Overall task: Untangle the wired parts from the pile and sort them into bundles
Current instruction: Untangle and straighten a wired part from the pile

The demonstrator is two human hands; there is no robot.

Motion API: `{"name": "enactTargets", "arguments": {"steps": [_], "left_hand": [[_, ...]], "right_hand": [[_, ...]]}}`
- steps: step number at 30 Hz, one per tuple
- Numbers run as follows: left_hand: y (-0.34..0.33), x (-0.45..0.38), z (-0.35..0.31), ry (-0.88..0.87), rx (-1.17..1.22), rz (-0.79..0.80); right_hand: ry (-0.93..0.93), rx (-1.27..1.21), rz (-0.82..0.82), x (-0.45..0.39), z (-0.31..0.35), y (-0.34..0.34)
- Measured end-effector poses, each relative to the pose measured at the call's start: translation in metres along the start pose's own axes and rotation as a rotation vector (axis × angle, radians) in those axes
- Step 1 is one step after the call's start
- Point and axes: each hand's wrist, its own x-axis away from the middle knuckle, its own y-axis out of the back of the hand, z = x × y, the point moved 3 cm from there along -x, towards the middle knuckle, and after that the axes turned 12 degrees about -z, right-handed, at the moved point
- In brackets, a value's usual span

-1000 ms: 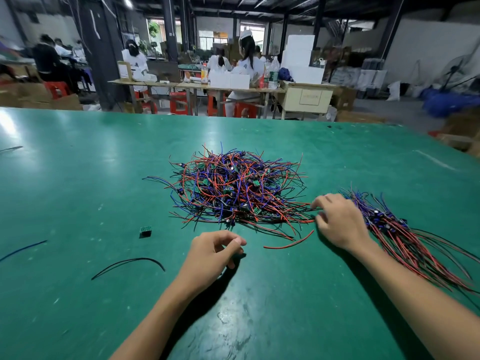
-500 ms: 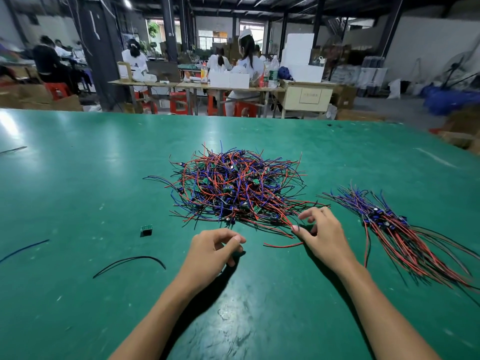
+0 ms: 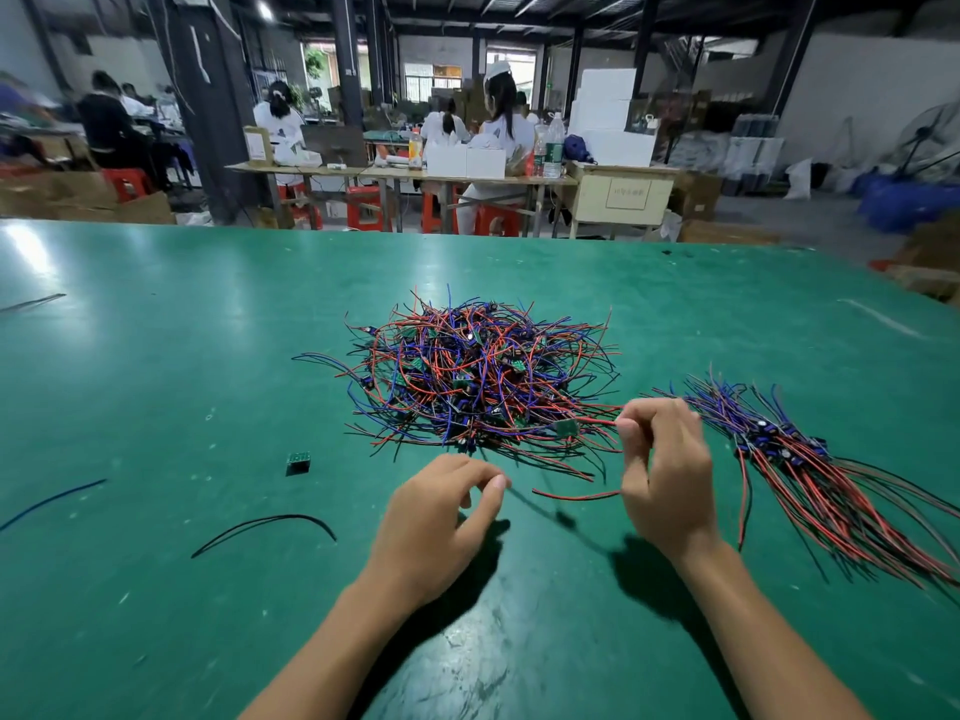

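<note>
Moved: right hand (image 3: 667,470) has lifted off the table since half a sec ago and now pulls a red wire (image 3: 597,422) out of the pile's near-right edge; left hand (image 3: 436,517) barely shifted.
R fingers: thumb and forefinger pinch the red wire's end; a small green board (image 3: 565,428) hangs on it just left of the fingertips.
L fingers: curled, tips nearly meeting; whether they hold a thin dark strand can't be told.
Pile (image 3: 478,376): tangled red/blue wires w/ boards, just beyond both hands, centre of the green table (image 3: 156,356).
Bundle (image 3: 810,459): sorted, right of the R hand, long axis running from far-left to near-right.
Key relation: wire runs leftward from R fingers into the pile, bundle lies the opposite way; R hand is nearer to it, so probably pull right.
Loose bits: red wire (image 3: 574,495) between the hands; black wire (image 3: 265,527), blue wire (image 3: 52,504), lone board (image 3: 297,462) to the left.
Hidden: wire's far end is lost in the tangle; bundle's tail is cut off at frame edge.
</note>
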Motion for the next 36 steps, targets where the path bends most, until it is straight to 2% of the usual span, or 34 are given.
{"name": "enactTargets", "arguments": {"steps": [3,4,8,10,15,19,22,24,25,27,30,33,36], "left_hand": [[-0.006,0.002,-0.006,0.038,0.149,0.087],[-0.009,0.002,-0.009,0.128,0.277,0.114],[-0.018,-0.006,-0.012,0.703,0.874,0.100],[-0.016,-0.008,-0.006,0.823,0.987,0.061],[-0.009,-0.011,0.001,0.806,1.022,0.045],[-0.003,-0.012,-0.002,0.706,1.055,0.029],[0.002,-0.013,-0.002,0.645,1.027,-0.057],[0.003,-0.013,-0.001,0.660,1.028,-0.123],[0.003,-0.013,0.000,0.675,1.042,-0.142],[0.002,-0.012,0.001,0.694,1.089,-0.149],[0.000,-0.010,0.002,0.707,1.096,-0.121],[-0.003,-0.008,0.001,0.709,1.074,-0.074],[-0.005,-0.008,0.002,0.748,1.114,-0.022]], "right_hand": [[0.122,-0.111,0.032,0.003,0.023,-0.003],[0.155,-0.154,0.058,0.005,0.031,-0.005],[0.289,-0.251,0.161,0.012,0.056,-0.014],[0.352,-0.220,0.188,0.015,0.062,-0.017],[0.351,-0.057,0.182,0.014,0.054,-0.016],[0.316,0.004,0.148,0.013,0.047,-0.013],[0.282,0.056,0.098,0.013,0.050,-0.010],[0.309,-0.003,0.095,0.013,0.055,-0.010],[0.307,-0.085,0.156,0.015,0.057,-0.013],[0.137,-0.239,0.344,0.023,0.060,-0.021],[-0.403,-0.354,0.554,0.032,0.055,-0.035],[-0.785,-0.563,0.434,0.029,0.042,-0.035],[-0.998,-0.586,0.331,0.025,0.033,-0.035]]}}
